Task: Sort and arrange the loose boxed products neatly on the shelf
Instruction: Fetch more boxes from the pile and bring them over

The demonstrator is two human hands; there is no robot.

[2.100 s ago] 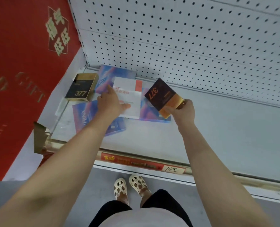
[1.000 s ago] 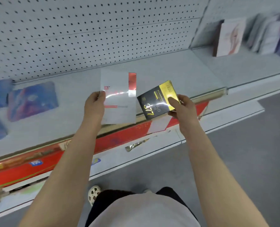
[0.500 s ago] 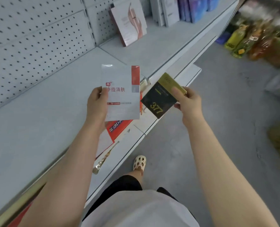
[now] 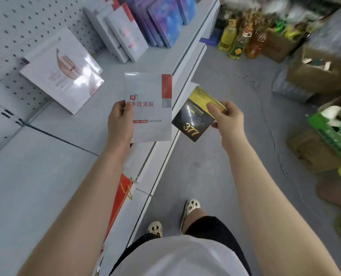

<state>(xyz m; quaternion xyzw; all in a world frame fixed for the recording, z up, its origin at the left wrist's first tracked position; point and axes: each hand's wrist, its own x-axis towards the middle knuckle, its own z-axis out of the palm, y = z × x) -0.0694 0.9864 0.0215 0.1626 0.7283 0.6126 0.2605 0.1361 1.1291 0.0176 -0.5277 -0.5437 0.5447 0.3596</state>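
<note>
Blurred bottles [image 4: 243, 36]; hands [image 4: 120, 120] hide box edges

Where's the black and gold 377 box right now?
The black and gold 377 box is pinched in the right hand, above the floor, beside the white red-striped box.

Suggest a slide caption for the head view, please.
Left hand holds a white box, right hand a black-gold box, beside the shelf.
</note>
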